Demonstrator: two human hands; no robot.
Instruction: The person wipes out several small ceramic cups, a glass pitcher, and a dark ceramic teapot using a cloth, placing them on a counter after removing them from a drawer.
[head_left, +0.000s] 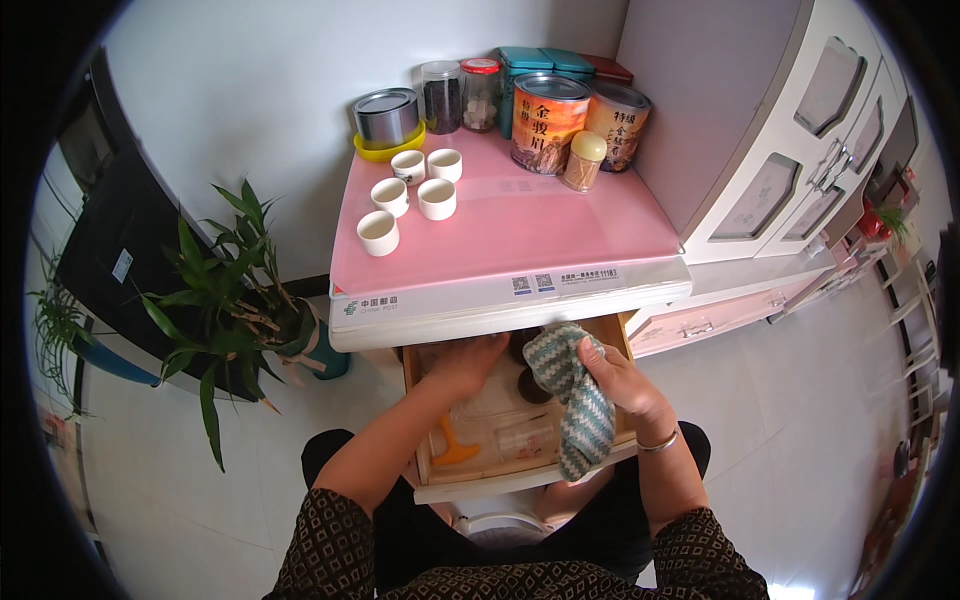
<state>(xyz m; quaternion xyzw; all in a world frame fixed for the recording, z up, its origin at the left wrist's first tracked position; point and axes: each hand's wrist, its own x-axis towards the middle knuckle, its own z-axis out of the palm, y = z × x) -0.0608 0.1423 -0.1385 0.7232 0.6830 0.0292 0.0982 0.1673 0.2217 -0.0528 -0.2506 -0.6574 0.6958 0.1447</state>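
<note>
My right hand (621, 376) grips a green-and-white striped cloth (583, 409), which hangs down over the right side of the open wooden drawer (450, 491). My left hand (472, 367) reaches into the back of that drawer. Its fingertips are partly hidden, so whether they hold anything is unclear. Between the hands, dark round objects (534, 386) sit partly behind the cloth. A clear container (525, 439) and an orange plastic tool with a T-shaped end (455, 450) lie in the front of the drawer.
Several small white cups (378, 233) stand on the pink-covered cabinet top (525, 232). Behind them are orange tea tins (551, 124), a toothpick jar (584, 161), glass jars (480, 94) and a metal tin (386, 118) in a yellow dish (390, 154). A potted plant (240, 300) stands left.
</note>
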